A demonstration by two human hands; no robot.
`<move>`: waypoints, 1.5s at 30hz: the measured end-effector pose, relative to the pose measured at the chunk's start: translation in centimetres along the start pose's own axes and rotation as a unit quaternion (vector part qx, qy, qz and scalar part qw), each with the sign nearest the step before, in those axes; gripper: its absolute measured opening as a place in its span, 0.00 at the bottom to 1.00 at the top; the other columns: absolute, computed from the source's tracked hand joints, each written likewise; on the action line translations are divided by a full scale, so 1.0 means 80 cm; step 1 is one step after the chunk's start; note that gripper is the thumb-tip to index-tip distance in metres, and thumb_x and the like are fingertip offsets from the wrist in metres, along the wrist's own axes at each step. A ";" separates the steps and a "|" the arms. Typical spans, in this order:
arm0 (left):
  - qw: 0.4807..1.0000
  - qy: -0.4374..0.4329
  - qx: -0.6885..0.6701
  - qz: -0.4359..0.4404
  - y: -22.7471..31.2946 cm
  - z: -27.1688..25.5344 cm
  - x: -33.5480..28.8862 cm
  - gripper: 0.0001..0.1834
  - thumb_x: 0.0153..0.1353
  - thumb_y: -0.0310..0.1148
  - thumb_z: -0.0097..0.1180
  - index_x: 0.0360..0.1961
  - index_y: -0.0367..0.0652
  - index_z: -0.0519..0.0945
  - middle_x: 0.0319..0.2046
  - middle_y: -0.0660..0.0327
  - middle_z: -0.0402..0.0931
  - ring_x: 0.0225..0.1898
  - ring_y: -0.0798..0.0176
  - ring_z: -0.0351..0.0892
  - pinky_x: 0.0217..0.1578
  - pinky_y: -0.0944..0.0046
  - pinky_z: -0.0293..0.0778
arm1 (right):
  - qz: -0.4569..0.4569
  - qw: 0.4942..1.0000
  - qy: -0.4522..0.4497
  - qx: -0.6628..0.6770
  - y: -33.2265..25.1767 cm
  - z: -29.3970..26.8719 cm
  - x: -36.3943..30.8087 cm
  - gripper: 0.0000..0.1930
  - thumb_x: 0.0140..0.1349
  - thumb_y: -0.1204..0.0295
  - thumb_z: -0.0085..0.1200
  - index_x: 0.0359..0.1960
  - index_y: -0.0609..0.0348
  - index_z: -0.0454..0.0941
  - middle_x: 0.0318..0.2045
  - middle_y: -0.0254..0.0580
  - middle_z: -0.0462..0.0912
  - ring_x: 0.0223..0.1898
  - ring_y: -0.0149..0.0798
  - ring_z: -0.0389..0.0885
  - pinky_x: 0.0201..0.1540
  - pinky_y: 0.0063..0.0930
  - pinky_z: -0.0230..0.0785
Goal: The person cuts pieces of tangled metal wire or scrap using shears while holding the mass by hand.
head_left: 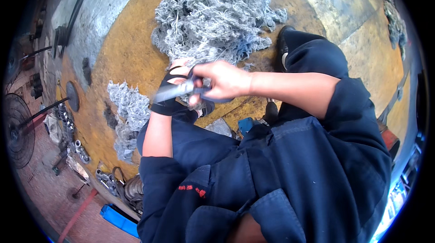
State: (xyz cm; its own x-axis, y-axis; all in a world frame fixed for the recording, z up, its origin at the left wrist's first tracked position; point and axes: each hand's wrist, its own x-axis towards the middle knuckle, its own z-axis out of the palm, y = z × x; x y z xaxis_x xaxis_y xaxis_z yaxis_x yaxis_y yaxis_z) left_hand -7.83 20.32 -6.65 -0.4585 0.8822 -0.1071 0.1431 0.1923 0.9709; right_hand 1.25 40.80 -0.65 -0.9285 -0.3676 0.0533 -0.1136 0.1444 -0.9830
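My right hand (223,79) is closed round the dark handle of what looks like a pair of scissors (174,92). The silver blade is smeared by motion and points left across my left wrist. My left hand (177,73), in a black fingerless glove or wrap, is right beside it. Its fingers are bent and partly hidden, and seem to grip grey fibre at the near edge of a big pile. That fluffy pile of tangled grey fibre (213,14) lies just beyond both hands. A smaller clump of grey fibre (129,107) rests on the floor left of my left forearm.
The stained yellow-brown floor (122,57) carries a round metal disc on a rod (72,97) at left. Metal fittings (80,151) and a black fan (19,130) stand farther left. A blue object (246,126) sits between my legs. More grey fibre (394,25) lies far right.
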 end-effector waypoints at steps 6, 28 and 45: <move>0.950 0.082 -0.045 -0.297 0.003 -0.022 -0.016 0.23 0.41 0.26 0.55 0.43 0.33 0.78 0.32 0.63 0.79 0.33 0.68 0.75 0.39 0.68 0.70 | 0.324 0.944 0.056 -0.012 0.048 -0.062 -0.012 0.29 0.49 0.42 0.62 0.23 0.62 0.78 0.18 0.39 0.78 0.19 0.33 0.76 0.26 0.30 0.69; 0.984 0.132 0.111 -0.030 -0.031 0.006 -0.019 0.05 0.53 0.27 0.59 0.32 0.38 0.80 0.21 0.57 0.72 0.24 0.57 0.71 0.24 0.61 0.65 | 0.532 0.802 -0.178 0.208 0.065 -0.029 0.017 0.35 0.48 0.28 0.48 0.16 0.50 0.63 0.14 0.26 0.62 0.13 0.22 0.62 0.16 0.17 0.55; 0.907 0.149 0.334 -0.209 0.018 0.028 0.000 0.07 0.60 0.31 0.44 0.32 0.39 0.72 0.27 0.48 0.72 0.33 0.42 0.74 0.34 0.48 0.68 | 0.431 0.881 -0.124 0.150 0.069 -0.014 0.024 0.36 0.53 0.30 0.45 0.15 0.53 0.64 0.11 0.29 0.62 0.11 0.25 0.60 0.14 0.22 0.55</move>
State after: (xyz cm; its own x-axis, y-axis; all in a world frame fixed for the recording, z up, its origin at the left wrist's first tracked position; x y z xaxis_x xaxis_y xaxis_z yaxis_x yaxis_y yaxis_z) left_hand -5.63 21.56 -5.71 -0.7970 0.5369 -0.2765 0.3564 0.7877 0.5025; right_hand -1.57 41.90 -5.76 -0.5142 -0.4346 -0.7394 0.7287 0.2333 -0.6439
